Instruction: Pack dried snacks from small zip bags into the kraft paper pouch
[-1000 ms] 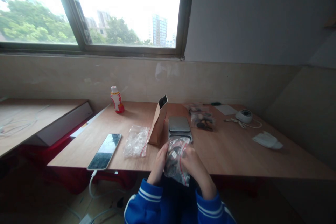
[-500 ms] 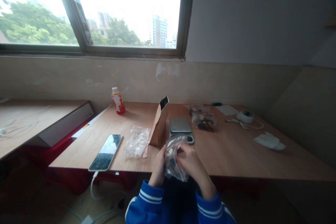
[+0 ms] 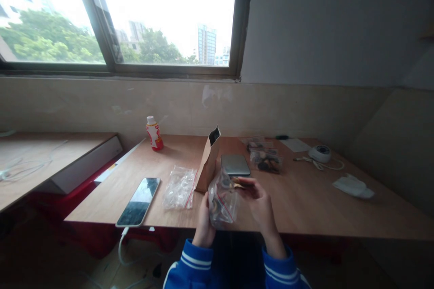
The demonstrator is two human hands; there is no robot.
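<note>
Head view: the left hand [image 3: 204, 222] curls round the left side of a clear bag [image 3: 221, 207], held up at the near edge of the table [image 3: 298, 203]. By the bag's upper right, the right hand [image 3: 260, 201] has its fingers nearly together on a small brown piece [image 3: 238, 184]. Beyond are a scale [image 3: 235, 165] and an upright paper bag [image 3: 205, 167]. Filled bags [image 3: 267, 161] lie right; a phone [image 3: 139, 202] lies left.

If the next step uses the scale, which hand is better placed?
Probably the right hand: it is nearer the scale and seems to hold a brownish piece; the left hand holds the clear bag.
</note>
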